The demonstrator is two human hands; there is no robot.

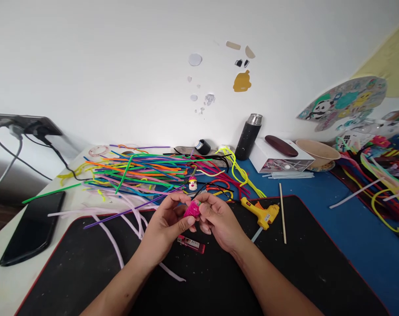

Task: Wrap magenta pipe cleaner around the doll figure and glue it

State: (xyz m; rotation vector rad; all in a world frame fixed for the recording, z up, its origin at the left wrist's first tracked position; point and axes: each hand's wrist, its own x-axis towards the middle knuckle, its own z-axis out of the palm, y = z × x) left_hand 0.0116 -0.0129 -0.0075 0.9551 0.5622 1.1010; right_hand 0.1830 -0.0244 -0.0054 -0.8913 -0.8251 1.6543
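A small bright pink fuzzy piece [192, 209], like wound pipe cleaner, is held between both hands over the black mat [301, 263]. My left hand [164, 226] pinches it from the left with thumb and fingers closed. My right hand [217, 219] grips it from the right, fingers curled. Just under the hands a red lighter [191, 243] lies on the mat. A tiny doll figure with a yellow hat [192, 183] stands just beyond the hands.
A heap of coloured pipe cleaners [143, 173] covers the table behind. A yellow glue gun [261, 213] and a wooden stick [282, 213] lie to the right. A black phone [33, 228] sits far left. A black flask [248, 137], a white box [278, 158] and a paper bowl [318, 153] stand at the back.
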